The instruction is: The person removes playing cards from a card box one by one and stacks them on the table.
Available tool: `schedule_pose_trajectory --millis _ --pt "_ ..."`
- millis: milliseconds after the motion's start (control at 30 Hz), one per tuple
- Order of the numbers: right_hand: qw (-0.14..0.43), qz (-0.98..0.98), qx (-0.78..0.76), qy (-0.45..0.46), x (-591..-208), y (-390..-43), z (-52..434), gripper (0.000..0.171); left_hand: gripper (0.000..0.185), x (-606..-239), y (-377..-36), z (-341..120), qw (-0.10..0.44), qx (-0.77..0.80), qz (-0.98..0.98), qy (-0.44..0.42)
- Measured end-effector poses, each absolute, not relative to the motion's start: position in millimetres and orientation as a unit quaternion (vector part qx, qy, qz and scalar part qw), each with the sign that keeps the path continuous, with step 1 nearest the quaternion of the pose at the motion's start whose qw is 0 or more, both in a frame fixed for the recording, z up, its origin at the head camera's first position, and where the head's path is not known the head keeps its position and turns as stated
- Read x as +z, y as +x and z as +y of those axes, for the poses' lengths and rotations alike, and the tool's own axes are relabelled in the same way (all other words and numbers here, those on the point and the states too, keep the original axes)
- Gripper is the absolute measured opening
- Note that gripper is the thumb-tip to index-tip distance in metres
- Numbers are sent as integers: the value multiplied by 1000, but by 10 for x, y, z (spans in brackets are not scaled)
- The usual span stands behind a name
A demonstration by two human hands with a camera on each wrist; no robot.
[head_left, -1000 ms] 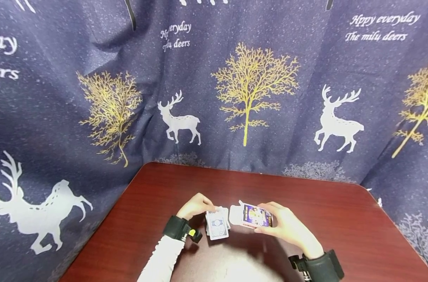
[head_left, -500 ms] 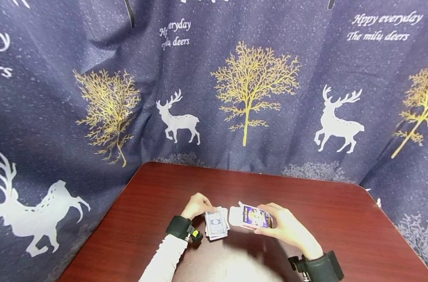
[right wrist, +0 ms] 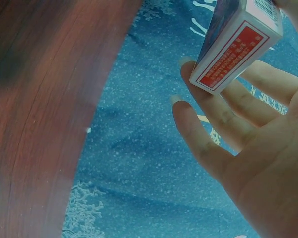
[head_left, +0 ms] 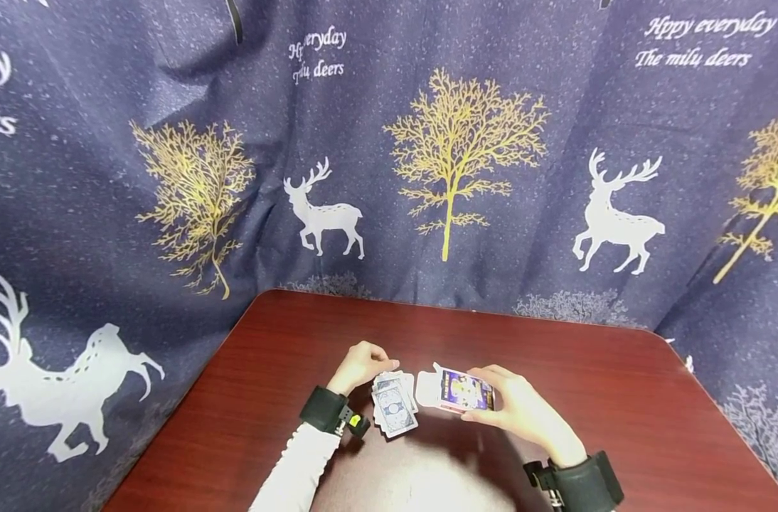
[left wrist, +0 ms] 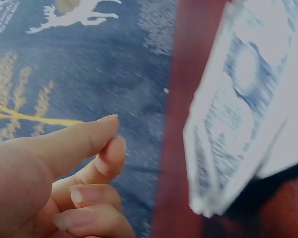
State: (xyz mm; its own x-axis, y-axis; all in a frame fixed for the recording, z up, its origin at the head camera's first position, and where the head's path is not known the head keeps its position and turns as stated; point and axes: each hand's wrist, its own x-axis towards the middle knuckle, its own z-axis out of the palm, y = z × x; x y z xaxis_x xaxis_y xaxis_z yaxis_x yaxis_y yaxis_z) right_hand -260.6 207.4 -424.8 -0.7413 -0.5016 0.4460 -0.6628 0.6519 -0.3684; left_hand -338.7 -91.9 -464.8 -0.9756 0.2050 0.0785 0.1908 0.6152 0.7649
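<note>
A loose pile of playing cards [head_left: 395, 407] with patterned blue-and-white backs lies on the table, its edges uneven. Just beyond it, my left hand [head_left: 361, 366] is apart from the cards; in the left wrist view, nothing shows between the thumb and curled fingers [left wrist: 108, 166]. With thumb and fingers on opposite sides, my right hand [head_left: 523, 407] grips a small card box [head_left: 467, 392] with a purple printed front. The box's white flap [head_left: 429, 390] points left toward the pile. A red panel with small print marks its side [right wrist: 233, 57] in the right wrist view.
The reddish-brown wooden table [head_left: 338, 323] reaches back to a dark blue curtain [head_left: 389, 213] printed with deer and trees. Bright glare covers the table's near middle. Each wrist wears a black strap [head_left: 325, 410] with a small camera.
My left hand has let go of the cards and drawn slightly away beyond them. The top card now lies askew, nearer the front of the pile. My right hand and the box stay put.
</note>
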Motion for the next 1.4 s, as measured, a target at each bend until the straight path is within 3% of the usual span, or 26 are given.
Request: schedule_pose_trajectory --millis 267,500,600,767,900,1167,1400 --pt "142 -895 265 330 -4249 -2595 2058 57 26 -4367 -3181 -857 60 450 869 197" --pt "156 -897 258 324 -4235 -2600 2067 56 9 -4248 -2921 -749 142 301 880 338" --pt "159 -896 259 324 -4225 -2596 2072 55 16 -4324 -2822 -708 116 242 907 323" --pt "158 -894 267 324 -4222 -2583 2077 54 54 -4468 -2691 -650 30 174 947 267" --pt "159 -891 269 329 -4224 -2580 2080 54 70 -4527 -2653 -615 11 115 960 256" --pt "159 -896 258 324 -4233 -2595 2091 56 73 -4558 -2732 -687 -6 92 970 224" --pt "152 -897 261 324 -4246 -2592 2086 56 58 -4563 -2778 -773 -15 105 969 223"
